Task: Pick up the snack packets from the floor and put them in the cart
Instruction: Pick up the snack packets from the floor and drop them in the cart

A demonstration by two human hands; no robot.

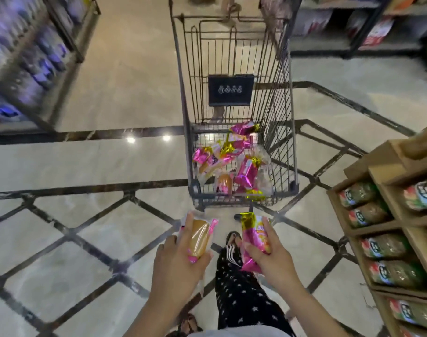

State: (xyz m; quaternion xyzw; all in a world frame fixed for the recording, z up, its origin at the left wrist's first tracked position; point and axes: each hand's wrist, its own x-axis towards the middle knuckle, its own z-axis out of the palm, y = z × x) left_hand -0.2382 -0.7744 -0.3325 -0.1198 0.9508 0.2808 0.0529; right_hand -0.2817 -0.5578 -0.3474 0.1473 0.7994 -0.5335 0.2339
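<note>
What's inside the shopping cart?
A pile of pink and gold snack packets lies on the bottom of the cart, some showing buns through clear wrap. Whatever sits underneath the pile is covered, so I cannot tell.

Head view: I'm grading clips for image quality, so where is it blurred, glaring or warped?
In the head view, the dark shelf of blue packs at left is motion-smeared; two glare spots sit on the glossy cream tiled floor; wide-angle distortion bows the grey wire cart and floor lines; the clear bun packet and pink-and-gold foil packet look fairly sharp.
</note>
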